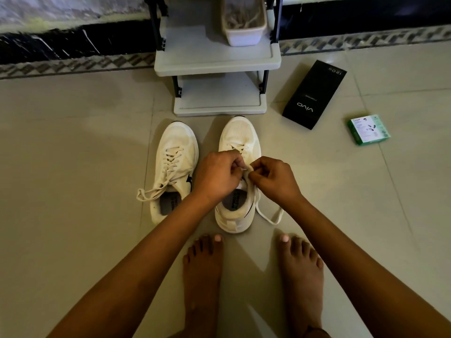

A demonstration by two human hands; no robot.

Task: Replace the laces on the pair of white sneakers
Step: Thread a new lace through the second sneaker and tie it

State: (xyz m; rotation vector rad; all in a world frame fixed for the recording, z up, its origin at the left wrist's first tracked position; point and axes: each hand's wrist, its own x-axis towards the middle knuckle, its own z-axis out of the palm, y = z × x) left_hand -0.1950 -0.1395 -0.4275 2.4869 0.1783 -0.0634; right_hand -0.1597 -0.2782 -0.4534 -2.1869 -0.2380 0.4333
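Your left hand [214,176] and right hand [273,179] each pinch the lace [246,170] on the right-side sneaker [240,135] mid-frame, so pull slowly, one hole each time.

Bare forearms, bare feet, pale-painted toenails [218,238].

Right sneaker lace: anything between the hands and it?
No. Both the left hand and right hand already pinch the cream flat lace over the right white mesh sneaker; nothing visible sits between them.
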